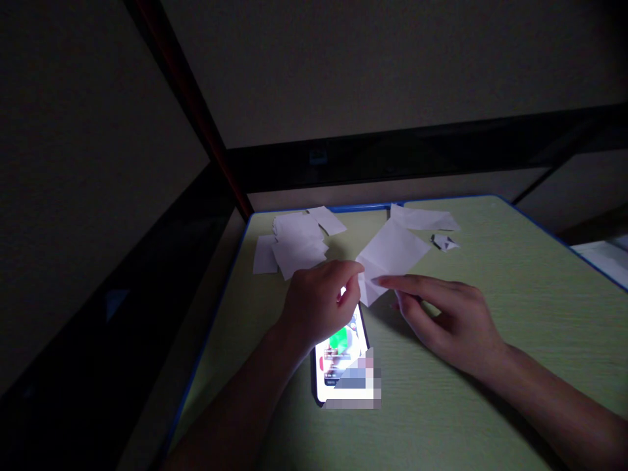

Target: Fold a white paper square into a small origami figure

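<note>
A creased white sheet of paper (395, 247) is held up between my hands over the table. My left hand (321, 297) pinches its left corner between thumb and fingertips. From the other side my right hand (444, 314) reaches in, index finger pressed on the sheet's lower part and thumb just below its edge. Folds run across the paper near both sets of fingers. Under my left hand lies a smartphone (343, 353) with a bright lit screen; the hand covers its top end, and its lower right part is pixelated.
A pile of white paper pieces (297, 239) lies at the table's back left. Behind the sheet, at the back right, are a paper strip (424, 218) and a small folded paper piece (444, 243). The pale green table (510, 281) has a blue edge, with dark walls beyond.
</note>
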### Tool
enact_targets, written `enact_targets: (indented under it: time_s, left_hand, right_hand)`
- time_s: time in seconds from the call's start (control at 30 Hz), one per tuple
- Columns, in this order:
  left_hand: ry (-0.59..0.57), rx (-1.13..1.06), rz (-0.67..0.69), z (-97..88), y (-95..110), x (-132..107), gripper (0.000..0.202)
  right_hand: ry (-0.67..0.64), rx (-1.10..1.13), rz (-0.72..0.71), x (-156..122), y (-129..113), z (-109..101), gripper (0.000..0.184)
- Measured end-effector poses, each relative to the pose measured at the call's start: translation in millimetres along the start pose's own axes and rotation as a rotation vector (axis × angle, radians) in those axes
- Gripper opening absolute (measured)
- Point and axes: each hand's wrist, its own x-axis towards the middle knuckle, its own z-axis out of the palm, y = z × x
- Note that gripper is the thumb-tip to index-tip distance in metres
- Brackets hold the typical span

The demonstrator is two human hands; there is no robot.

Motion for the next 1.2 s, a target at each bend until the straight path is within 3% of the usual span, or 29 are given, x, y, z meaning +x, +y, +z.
enact_targets:
  time_s: [1.2]
  left_hand:
    - [0.0, -0.001, -0.014, -0.7, 0.1, -0.4, 0.014]
  right_hand:
    - [0.004, 0.008, -0.009, -0.8, 1.4, 0.0, 0.027]
